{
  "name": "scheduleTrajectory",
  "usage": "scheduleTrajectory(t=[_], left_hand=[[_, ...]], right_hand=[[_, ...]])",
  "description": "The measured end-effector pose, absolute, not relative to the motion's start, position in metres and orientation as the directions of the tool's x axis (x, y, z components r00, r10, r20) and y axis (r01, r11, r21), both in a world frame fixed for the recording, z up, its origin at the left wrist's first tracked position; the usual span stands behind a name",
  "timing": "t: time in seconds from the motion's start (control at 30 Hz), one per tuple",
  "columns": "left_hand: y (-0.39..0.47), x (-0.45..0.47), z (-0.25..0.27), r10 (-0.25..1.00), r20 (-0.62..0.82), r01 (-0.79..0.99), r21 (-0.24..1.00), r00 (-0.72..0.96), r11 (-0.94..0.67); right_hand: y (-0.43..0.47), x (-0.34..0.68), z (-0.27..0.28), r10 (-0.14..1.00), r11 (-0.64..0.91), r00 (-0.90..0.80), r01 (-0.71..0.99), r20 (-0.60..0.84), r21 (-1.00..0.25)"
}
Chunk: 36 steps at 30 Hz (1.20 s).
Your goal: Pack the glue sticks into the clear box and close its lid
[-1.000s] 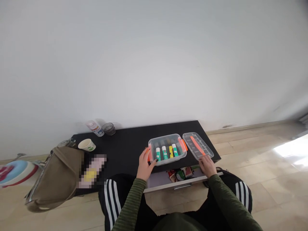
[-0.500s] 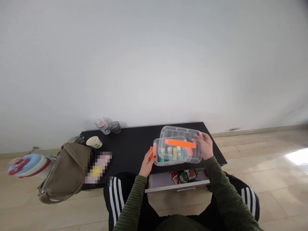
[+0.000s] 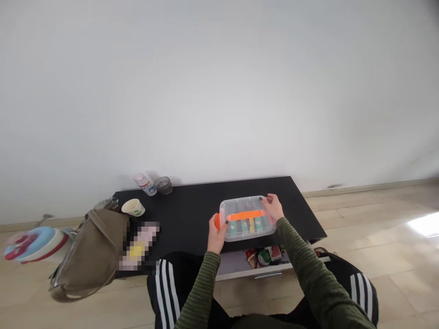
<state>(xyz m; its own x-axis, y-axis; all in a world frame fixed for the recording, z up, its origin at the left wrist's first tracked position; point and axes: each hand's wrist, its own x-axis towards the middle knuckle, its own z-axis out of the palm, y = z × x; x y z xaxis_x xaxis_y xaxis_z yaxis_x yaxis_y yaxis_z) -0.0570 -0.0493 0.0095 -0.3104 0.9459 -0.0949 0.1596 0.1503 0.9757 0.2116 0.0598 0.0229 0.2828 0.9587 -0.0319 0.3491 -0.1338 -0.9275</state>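
Observation:
A clear plastic storage box (image 3: 240, 237) stands on the black table, with small green and yellow items showing through it. Its clear lid (image 3: 240, 205), which has an orange handle (image 3: 245, 215) across the middle, lies over the box; whether it is fully seated I cannot tell. My left hand (image 3: 216, 234) grips the box's left end by an orange latch (image 3: 217, 221), thumb on the lid's edge. At the right end, my right hand (image 3: 274, 209) is closed on the lid's far corner, thumb on top.
Below the table edge a drawer (image 3: 233, 265) is pulled out, holding several colourful packets (image 3: 264, 257). To the left are a paper cup (image 3: 133, 208), a glass bowl (image 3: 163, 185), a spray can (image 3: 145, 183), a brown bag (image 3: 92, 251) and a blurred-out flat item (image 3: 140, 246).
My right hand has brought the lid down and left onto the box, so the two now line up. My left hand has stayed at the box's left end.

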Motion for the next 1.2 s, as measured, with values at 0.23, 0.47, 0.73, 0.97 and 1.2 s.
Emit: scheduleTrajectory(t=[0.23,0.47,0.73,0.97,1.2], left_hand=[[-0.047,-0.051,0.019,0.892,-0.36,-0.246,0.923,-0.274,0.297],[-0.053,-0.048,0.028,0.936,-0.32,-0.394,0.887,-0.148,0.241],[-0.046,-0.048,0.022,0.928,-0.271,-0.071,0.962,-0.256,0.262],[-0.046,-0.052,0.023,0.925,-0.279,0.143,0.936,-0.259,0.322],[-0.043,-0.052,0.021,0.925,-0.26,0.243,0.912,-0.277,0.329]], right_hand=[[0.06,0.214,0.017,0.963,-0.228,0.209,0.294,-0.171,-0.928],[0.025,0.229,0.011,0.948,-0.318,0.08,0.153,-0.309,-0.935],[-0.004,0.219,0.019,0.962,-0.226,0.204,0.224,-0.181,-0.948],[-0.007,0.212,0.033,0.977,-0.193,0.16,0.37,-0.143,-0.909],[-0.009,0.209,0.035,0.983,-0.149,0.169,0.491,-0.074,-0.858]])
